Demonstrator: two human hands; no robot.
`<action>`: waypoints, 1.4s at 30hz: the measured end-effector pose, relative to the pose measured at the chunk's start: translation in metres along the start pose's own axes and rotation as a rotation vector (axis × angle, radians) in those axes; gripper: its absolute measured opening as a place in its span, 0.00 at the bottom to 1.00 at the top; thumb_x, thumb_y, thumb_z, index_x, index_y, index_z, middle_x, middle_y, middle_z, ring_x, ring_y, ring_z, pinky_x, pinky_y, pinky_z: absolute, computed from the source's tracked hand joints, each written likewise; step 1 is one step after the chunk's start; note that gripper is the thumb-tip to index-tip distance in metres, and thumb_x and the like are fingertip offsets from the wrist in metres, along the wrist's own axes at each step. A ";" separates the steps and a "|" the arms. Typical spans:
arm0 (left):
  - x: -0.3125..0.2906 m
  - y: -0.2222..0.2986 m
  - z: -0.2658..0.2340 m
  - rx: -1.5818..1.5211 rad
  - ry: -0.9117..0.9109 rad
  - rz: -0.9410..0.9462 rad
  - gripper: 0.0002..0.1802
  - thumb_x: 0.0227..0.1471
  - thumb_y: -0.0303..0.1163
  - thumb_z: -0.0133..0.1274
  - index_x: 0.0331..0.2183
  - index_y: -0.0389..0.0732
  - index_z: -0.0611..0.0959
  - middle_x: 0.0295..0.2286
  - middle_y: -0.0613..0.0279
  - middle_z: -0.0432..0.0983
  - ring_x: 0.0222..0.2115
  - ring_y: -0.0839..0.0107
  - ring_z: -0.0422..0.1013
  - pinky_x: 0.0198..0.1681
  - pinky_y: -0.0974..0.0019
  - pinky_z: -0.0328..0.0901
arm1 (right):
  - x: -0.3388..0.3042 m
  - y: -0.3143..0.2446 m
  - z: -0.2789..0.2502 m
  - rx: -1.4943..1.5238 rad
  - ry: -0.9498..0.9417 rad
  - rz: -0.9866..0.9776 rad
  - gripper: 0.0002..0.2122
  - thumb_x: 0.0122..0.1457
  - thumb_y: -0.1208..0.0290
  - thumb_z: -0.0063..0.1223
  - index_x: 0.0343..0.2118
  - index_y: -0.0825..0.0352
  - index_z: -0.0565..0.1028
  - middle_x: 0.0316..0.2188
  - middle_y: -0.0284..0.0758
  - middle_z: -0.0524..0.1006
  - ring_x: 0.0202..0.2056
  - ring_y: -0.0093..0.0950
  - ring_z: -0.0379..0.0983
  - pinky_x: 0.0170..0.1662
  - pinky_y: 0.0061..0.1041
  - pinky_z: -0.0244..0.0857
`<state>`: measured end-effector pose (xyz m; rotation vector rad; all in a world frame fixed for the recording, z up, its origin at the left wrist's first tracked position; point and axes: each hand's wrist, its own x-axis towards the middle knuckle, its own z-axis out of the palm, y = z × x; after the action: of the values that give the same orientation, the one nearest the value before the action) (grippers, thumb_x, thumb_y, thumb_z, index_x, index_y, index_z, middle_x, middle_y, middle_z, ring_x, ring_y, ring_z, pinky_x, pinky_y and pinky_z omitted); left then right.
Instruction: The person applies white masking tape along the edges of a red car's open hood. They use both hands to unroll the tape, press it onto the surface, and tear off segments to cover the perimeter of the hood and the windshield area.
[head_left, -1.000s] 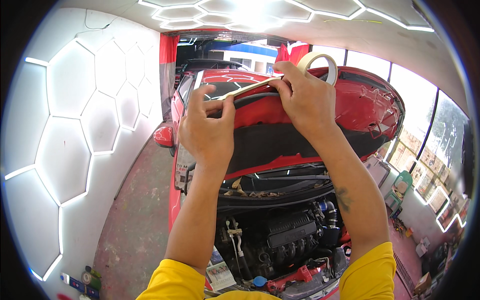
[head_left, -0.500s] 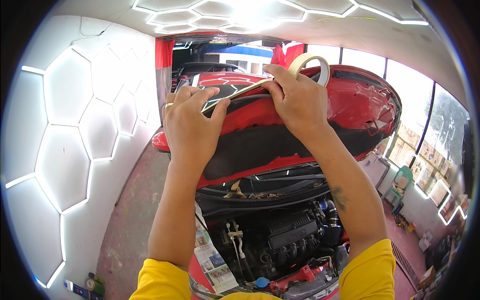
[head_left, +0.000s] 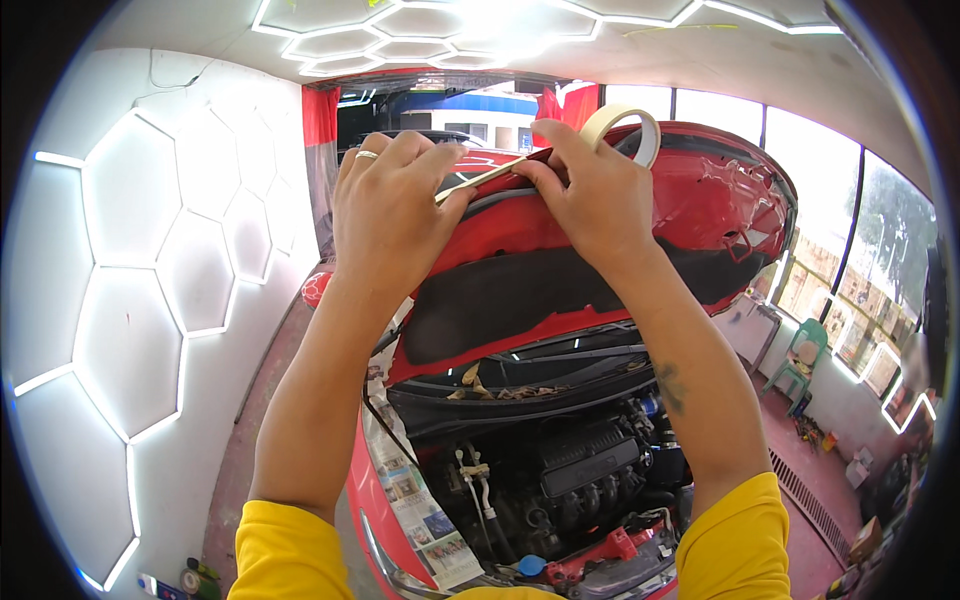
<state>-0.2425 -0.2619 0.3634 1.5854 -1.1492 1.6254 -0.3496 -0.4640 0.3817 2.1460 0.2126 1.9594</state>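
A red car stands with its hood [head_left: 720, 215] raised over the engine bay [head_left: 570, 480]. Both my hands are up at the hood's upper edge. My right hand [head_left: 590, 190] holds a roll of beige masking tape [head_left: 630, 130] and pinches the strip pulled from it. That strip [head_left: 480, 180] runs left along the hood edge to my left hand [head_left: 390, 215], whose thumb and fingers press it down. A ring shows on a left finger. A black liner [head_left: 520, 290] covers the hood's underside.
Newspaper sheets [head_left: 420, 510] cover the car's left fender. White walls with lit hexagon panels [head_left: 130, 300] rise on the left. A green chair [head_left: 800, 360] and clutter stand by the windows on the right. Small bottles [head_left: 195, 580] sit on the floor at lower left.
My view has swung right and the hood now sits more central. My left hand has slid left along the hood edge, stretching the tape strip; my right hand keeps the roll.
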 end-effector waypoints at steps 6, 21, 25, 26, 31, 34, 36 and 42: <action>0.019 0.013 0.026 -0.018 0.100 0.070 0.22 0.43 0.35 0.77 0.43 0.48 0.92 0.35 0.66 0.83 0.39 0.61 0.77 0.46 0.54 0.68 | 0.002 0.032 -0.017 0.026 -0.041 0.076 0.13 0.67 0.62 0.65 0.50 0.60 0.84 0.33 0.43 0.86 0.37 0.43 0.85 0.39 0.40 0.78; -0.008 0.003 -0.005 0.159 0.002 0.020 0.31 0.43 0.35 0.78 0.51 0.52 0.88 0.38 0.67 0.83 0.40 0.60 0.78 0.48 0.53 0.68 | -0.003 0.040 -0.024 0.091 0.002 0.150 0.12 0.68 0.69 0.60 0.52 0.60 0.85 0.36 0.46 0.86 0.40 0.46 0.84 0.43 0.43 0.78; 0.025 0.024 0.011 0.112 0.034 0.129 0.33 0.43 0.34 0.78 0.54 0.53 0.87 0.38 0.66 0.83 0.41 0.61 0.79 0.49 0.53 0.69 | -0.001 0.056 -0.041 -0.052 0.127 0.071 0.14 0.69 0.71 0.58 0.55 0.56 0.84 0.33 0.40 0.84 0.40 0.40 0.82 0.42 0.42 0.77; 0.034 0.032 0.018 0.111 0.026 0.134 0.33 0.43 0.34 0.77 0.54 0.53 0.87 0.39 0.66 0.83 0.42 0.60 0.79 0.49 0.53 0.69 | -0.004 0.063 -0.045 -0.075 0.108 0.029 0.15 0.67 0.73 0.58 0.55 0.54 0.84 0.32 0.36 0.83 0.39 0.36 0.80 0.39 0.40 0.76; 0.080 0.070 0.060 0.057 0.080 0.222 0.32 0.45 0.37 0.76 0.54 0.53 0.86 0.41 0.65 0.83 0.43 0.59 0.79 0.50 0.52 0.69 | -0.025 0.078 -0.051 -0.087 0.092 -0.127 0.16 0.60 0.74 0.64 0.52 0.56 0.85 0.42 0.33 0.83 0.43 0.38 0.80 0.41 0.40 0.76; 0.102 0.089 0.075 0.072 0.068 0.241 0.32 0.45 0.37 0.76 0.54 0.52 0.86 0.42 0.63 0.84 0.44 0.57 0.79 0.50 0.51 0.69 | -0.027 0.082 -0.046 -0.073 0.102 -0.098 0.17 0.58 0.74 0.67 0.51 0.57 0.84 0.46 0.33 0.81 0.45 0.39 0.79 0.43 0.39 0.76; 0.105 0.091 0.076 0.085 0.064 0.252 0.32 0.45 0.36 0.76 0.54 0.52 0.85 0.42 0.63 0.83 0.44 0.56 0.79 0.51 0.51 0.69 | -0.027 0.085 -0.043 -0.061 0.112 -0.062 0.17 0.57 0.74 0.68 0.50 0.57 0.84 0.47 0.33 0.81 0.47 0.39 0.79 0.44 0.40 0.77; 0.067 0.065 0.033 0.158 -0.103 0.161 0.38 0.46 0.35 0.76 0.59 0.55 0.82 0.44 0.63 0.80 0.47 0.57 0.78 0.53 0.50 0.68 | -0.035 0.090 -0.051 -0.056 0.069 0.001 0.17 0.57 0.73 0.68 0.50 0.58 0.84 0.48 0.35 0.79 0.50 0.41 0.78 0.47 0.42 0.77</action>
<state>-0.2918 -0.3312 0.4147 1.7319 -1.2562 1.7948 -0.4079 -0.5560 0.3760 2.0465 0.1659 2.0167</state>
